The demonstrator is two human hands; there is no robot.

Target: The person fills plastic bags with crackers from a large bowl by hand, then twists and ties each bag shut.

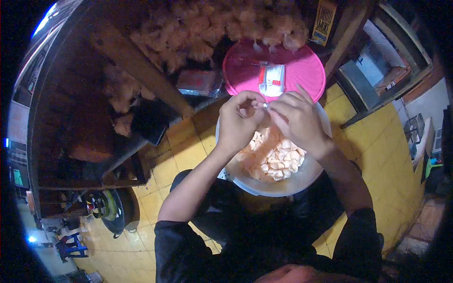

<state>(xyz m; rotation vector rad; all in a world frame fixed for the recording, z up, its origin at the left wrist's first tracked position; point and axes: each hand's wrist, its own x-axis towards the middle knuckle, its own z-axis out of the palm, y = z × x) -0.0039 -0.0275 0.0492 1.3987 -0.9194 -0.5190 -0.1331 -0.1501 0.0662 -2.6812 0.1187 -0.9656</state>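
Note:
Above a large whitish basin point(264, 191) between the knees, my two hands meet with their fingertips almost touching. My left hand point(239, 123) is closed in a pinch at a small white bit point(265, 105), too small to name. My right hand point(300, 119) pinches at the same spot, one finger sticking up. Pale round chips or crackers point(281, 162) lie in the basin under the hands. Just beyond the fingertips is a round pink lid point(240, 61), with a red-and-white pack of what looks like plastic bags point(272, 79) on it.
A dark wooden bench holds a heap of orange-brown pieces point(193, 28) and a stack of clear plastic packets point(199, 82). A yellow box marked smoke point(324, 21) stands behind the lid. A dark wok-like pan point(120, 214) is on the yellow tiled floor point(373, 155).

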